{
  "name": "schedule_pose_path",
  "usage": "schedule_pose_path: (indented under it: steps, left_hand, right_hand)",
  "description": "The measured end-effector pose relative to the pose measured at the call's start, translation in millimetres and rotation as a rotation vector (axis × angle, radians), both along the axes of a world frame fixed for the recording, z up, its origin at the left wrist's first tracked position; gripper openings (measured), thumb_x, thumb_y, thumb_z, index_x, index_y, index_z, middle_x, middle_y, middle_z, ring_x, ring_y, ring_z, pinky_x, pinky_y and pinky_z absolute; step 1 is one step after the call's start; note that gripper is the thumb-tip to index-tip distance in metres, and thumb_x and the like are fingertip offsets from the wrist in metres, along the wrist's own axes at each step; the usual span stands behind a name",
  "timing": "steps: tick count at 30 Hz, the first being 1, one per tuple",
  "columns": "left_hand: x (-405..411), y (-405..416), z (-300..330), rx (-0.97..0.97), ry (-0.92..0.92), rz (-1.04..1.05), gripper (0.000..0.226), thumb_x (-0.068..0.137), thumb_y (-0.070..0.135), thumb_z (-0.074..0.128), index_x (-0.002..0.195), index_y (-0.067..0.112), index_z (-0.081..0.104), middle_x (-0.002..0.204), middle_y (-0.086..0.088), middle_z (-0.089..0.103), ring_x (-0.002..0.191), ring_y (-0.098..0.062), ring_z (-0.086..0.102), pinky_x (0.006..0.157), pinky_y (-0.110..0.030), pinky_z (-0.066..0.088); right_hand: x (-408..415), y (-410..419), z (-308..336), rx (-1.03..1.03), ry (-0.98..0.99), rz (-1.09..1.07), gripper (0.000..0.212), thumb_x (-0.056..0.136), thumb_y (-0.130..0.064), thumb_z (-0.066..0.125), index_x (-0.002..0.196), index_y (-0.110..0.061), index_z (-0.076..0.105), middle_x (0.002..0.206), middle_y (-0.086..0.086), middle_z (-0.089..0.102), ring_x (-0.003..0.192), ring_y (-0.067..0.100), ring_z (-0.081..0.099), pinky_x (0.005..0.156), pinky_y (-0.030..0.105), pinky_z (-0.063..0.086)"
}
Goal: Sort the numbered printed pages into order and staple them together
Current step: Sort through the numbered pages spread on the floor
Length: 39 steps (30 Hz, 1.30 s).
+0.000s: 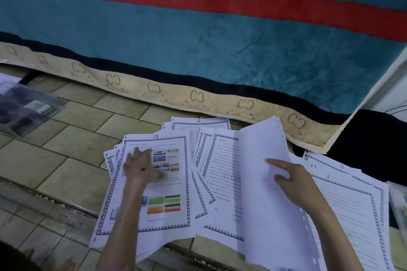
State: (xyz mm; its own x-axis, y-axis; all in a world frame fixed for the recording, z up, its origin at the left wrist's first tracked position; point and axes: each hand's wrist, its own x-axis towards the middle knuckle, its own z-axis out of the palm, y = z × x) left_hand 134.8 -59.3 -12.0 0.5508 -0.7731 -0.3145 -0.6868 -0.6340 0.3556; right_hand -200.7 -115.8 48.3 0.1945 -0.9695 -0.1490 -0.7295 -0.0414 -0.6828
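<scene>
Pages [224, 174] on floor; right hand [293, 182] holds blank sheet [264, 182].

My bare left hand [141, 166] lying flat with fingers spread and straight, palm down, forearm reaching up from the lower edge, my bare right hand [293, 179] further right, index finger extended, thumb out, other fingers tucked from view, forearm angling in from the lower right
</scene>
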Motion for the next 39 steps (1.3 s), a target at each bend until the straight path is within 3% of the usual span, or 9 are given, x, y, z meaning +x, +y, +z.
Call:
schedule_pose_path:
  steps: [3, 6, 12, 17, 22, 26, 30, 36, 39]
  left_hand:
    - [-50.6, -33.5, 20.5, -0.325, 0.395, 0.075, 0.048, 0.087, 0.015, 0.064, 0.132, 0.008, 0.05, 0.138, -0.013, 0.05, 0.12, -0.027, 0.053, 0.103, -0.033, 0.041]
    - [-91.3, -63.8, 27.9, -0.19, 0.528, -0.025, 0.023, 0.093, 0.023, 0.055, 0.105, 0.005, 0.061, 0.123, -0.012, 0.06, 0.1, -0.022, 0.061, 0.093, -0.024, 0.043]
    - [-112.1, -94.1, 23.5, -0.184, 0.402, -0.125, 0.045, 0.092, 0.028, 0.056, 0.055, 0.016, 0.033, 0.064, -0.002, 0.041, 0.064, -0.019, 0.047, 0.057, -0.024, 0.033]
    - [-131.8, -107.7, 45.3, -0.261, 0.538, -0.153, 0.034, 0.085, 0.019, 0.059, 0.06, 0.016, 0.036, 0.063, -0.001, 0.042, 0.056, -0.013, 0.047, 0.055, -0.024, 0.053]
    - [-161.5, -111.1, 76.0, -0.172, 0.966, -0.139, 0.015, 0.088, 0.006, 0.047, 0.074, 0.005, 0.051, 0.08, -0.014, 0.061, 0.07, -0.027, 0.064, 0.058, -0.03, 0.06]
    - [-171.9, -102.0, 88.4, -0.062, 1.3, -0.164, 0.028, 0.095, 0.027, 0.051, 0.11, 0.003, 0.052, 0.097, -0.012, 0.057, 0.08, -0.027, 0.062, 0.064, -0.032, 0.059]
    - [-134.1, -91.3, 65.9, -0.146, 0.717, -0.181, 0.046, 0.095, 0.035, 0.049, 0.131, 0.007, 0.045, 0.133, -0.011, 0.05, 0.116, -0.026, 0.052, 0.095, -0.036, 0.047]
    - [-110.3, -75.9, 32.4, -0.029, 0.493, -0.134, 0.045, 0.092, 0.023, 0.056, 0.13, 0.001, 0.046, 0.134, -0.014, 0.049, 0.119, -0.027, 0.052, 0.093, -0.032, 0.047]
    - [-121.2, -81.2, 29.2, -0.13, 0.475, -0.157, 0.012, 0.091, 0.026, 0.055, 0.084, 0.018, 0.058, 0.094, -0.002, 0.06, 0.086, -0.015, 0.058, 0.072, -0.023, 0.047]
  right_hand:
    - [0.6, 1.3, 2.3, 0.006, 0.005, 0.007, 0.047, 0.088, 0.004, 0.046, 0.125, -0.023, 0.059, 0.07, 0.002, 0.064, 0.028, 0.005, 0.037, 0.035, 0.014, 0.031]
    - [1.6, 2.6, 5.7, -0.008, 0.011, 0.008, 0.048, 0.088, 0.004, 0.045, 0.127, -0.021, 0.057, 0.086, -0.003, 0.063, 0.028, 0.004, 0.041, 0.034, 0.012, 0.031]
    - [0.8, 3.8, 5.7, -0.012, 0.021, -0.012, 0.049, 0.089, 0.004, 0.042, 0.13, -0.02, 0.055, 0.108, 0.009, 0.067, 0.036, -0.004, 0.048, 0.038, 0.009, 0.034]
    - [8.5, 1.9, 3.8, -0.01, 0.037, -0.01, 0.047, 0.091, 0.002, 0.038, 0.129, -0.019, 0.056, 0.064, -0.003, 0.059, 0.033, 0.001, 0.045, 0.038, 0.01, 0.035]
    - [27.2, 1.2, 10.3, 0.049, -0.021, -0.034, 0.05, 0.092, -0.04, 0.052, 0.131, -0.009, 0.053, 0.13, 0.008, 0.058, 0.111, 0.02, 0.058, 0.077, 0.018, 0.04]
    - [28.5, 0.6, 13.1, 0.025, 0.018, -0.017, 0.043, 0.089, -0.016, 0.059, 0.129, -0.01, 0.047, 0.108, 0.011, 0.061, 0.102, 0.027, 0.059, 0.049, 0.007, 0.036]
    - [10.8, 0.7, 9.8, -0.026, 0.046, -0.049, 0.091, 0.089, -0.001, 0.05, 0.146, -0.037, -0.011, 0.104, 0.025, 0.064, 0.075, 0.033, 0.061, 0.053, 0.029, 0.036]
    - [2.9, -7.0, 6.6, -0.02, 0.084, -0.02, 0.057, 0.088, 0.005, 0.037, 0.137, -0.022, 0.045, 0.131, 0.007, 0.056, 0.051, 0.004, 0.046, 0.04, 0.008, 0.036]
    - [4.7, -9.6, -0.7, 0.014, 0.075, -0.031, 0.052, 0.09, 0.005, 0.034, 0.137, -0.015, 0.047, 0.125, 0.012, 0.059, 0.054, 0.002, 0.044, 0.042, 0.008, 0.035]
